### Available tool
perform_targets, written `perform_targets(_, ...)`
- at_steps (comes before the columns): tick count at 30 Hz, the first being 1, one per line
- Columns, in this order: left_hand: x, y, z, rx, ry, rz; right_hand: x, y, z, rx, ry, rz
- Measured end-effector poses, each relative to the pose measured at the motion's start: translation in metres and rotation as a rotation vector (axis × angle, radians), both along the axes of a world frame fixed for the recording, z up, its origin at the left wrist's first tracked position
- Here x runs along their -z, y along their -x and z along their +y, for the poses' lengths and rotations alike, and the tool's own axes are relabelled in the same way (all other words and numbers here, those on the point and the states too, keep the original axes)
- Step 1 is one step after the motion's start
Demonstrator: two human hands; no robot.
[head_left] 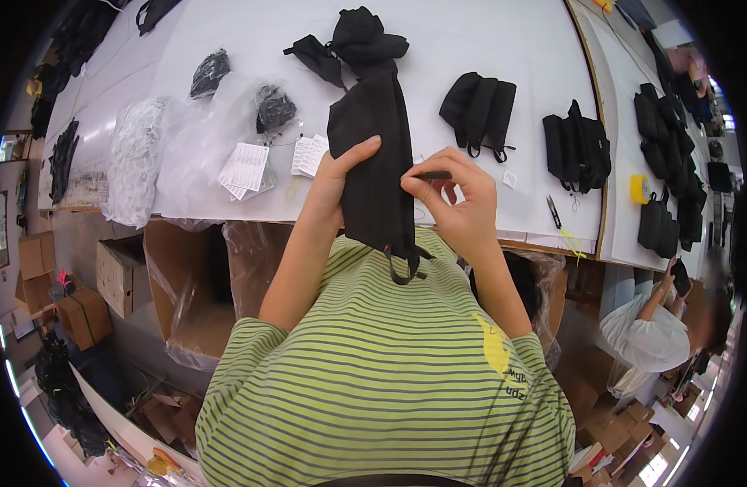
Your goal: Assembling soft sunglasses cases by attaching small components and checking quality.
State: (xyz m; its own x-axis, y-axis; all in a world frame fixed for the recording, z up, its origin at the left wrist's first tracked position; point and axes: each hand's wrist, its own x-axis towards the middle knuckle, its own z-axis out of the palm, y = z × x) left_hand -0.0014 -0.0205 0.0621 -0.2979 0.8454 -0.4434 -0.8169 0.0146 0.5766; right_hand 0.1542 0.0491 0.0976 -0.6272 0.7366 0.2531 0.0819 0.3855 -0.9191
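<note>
A long black fabric pouch [375, 170] hangs upright before my chest, with a cord loop at its lower end. My left hand [345, 180] grips it from the left, thumb laid across its front. At the pouch's right edge, my right hand [458, 193] pinches a short dark strip [432, 174] between thumb and fingers. Whether that strip is attached to the pouch, I cannot tell. Just beyond the pouch's top lies a heap of black fabric pieces [365, 40] on the white table [251, 24].
White printed tags [245, 169] lie left of my hands, beside clear plastic bags [199, 150]. Black pouches [479, 112] and another bundle [576, 150] lie to the right, with thread snips [553, 213] near the edge. An open carton [187, 284] stands below. A co-worker [649, 329] is at the right.
</note>
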Motion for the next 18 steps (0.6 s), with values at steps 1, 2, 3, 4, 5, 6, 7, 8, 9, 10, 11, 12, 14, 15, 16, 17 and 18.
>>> perform_targets(1,-0.002,0.0,0.002,0.037,0.013,0.055,0.0,0.0,0.001,0.005,0.002,-0.001)
perform_targets(2,-0.001,0.0,0.004,0.042,0.015,0.054,0.001,0.001,0.001,0.032,0.055,0.012)
perform_targets(3,0.001,0.001,0.007,0.043,0.06,0.002,0.002,0.001,0.001,0.058,0.108,0.025)
perform_targets(4,0.004,0.004,0.01,0.047,0.105,-0.05,0.004,0.001,-0.001,0.063,0.11,0.025)
perform_targets(5,0.009,0.009,0.013,0.05,0.107,-0.05,0.006,0.0,-0.006,-0.001,0.152,0.015)
perform_targets(6,0.016,0.016,0.014,0.059,0.088,-0.162,0.007,0.0,-0.01,-0.065,0.195,0.004)
perform_targets(7,0.02,0.02,0.015,0.063,0.068,-0.274,0.009,-0.001,-0.011,-0.066,0.198,0.004)
perform_targets(8,0.022,0.022,0.015,0.034,0.085,-0.221,0.011,-0.001,-0.012,-0.072,0.211,-0.02)
perform_targets(9,0.023,0.023,0.015,0.031,0.087,-0.221,0.012,-0.002,-0.013,-0.078,0.224,-0.044)
perform_targets(10,0.024,0.025,0.015,0.029,0.071,-0.22,0.013,-0.001,-0.013,-0.076,0.236,-0.03)
perform_targets(11,0.025,0.026,0.014,0.026,0.055,-0.219,0.013,-0.001,-0.014,-0.078,0.238,-0.028)
perform_targets(12,0.026,0.028,0.014,0.024,0.057,-0.217,0.011,0.0,-0.015,-0.074,0.257,-0.039)
perform_targets(14,0.026,0.031,0.017,-0.002,0.065,-0.223,0.012,0.001,-0.011,-0.07,0.274,-0.049)
perform_targets(15,0.03,0.033,0.019,-0.002,0.064,-0.222,0.016,0.001,-0.007,-0.069,0.227,-0.061)
perform_targets(16,0.033,0.035,0.02,-0.033,0.079,-0.147,0.018,0.0,-0.002,-0.068,0.18,-0.073)
perform_targets(17,0.035,0.036,0.022,-0.064,0.094,-0.072,0.018,-0.001,0.005,-0.07,0.179,-0.072)
perform_targets(18,0.035,0.037,0.022,-0.066,0.093,-0.071,0.017,-0.002,0.013,0.095,-0.099,-0.076)
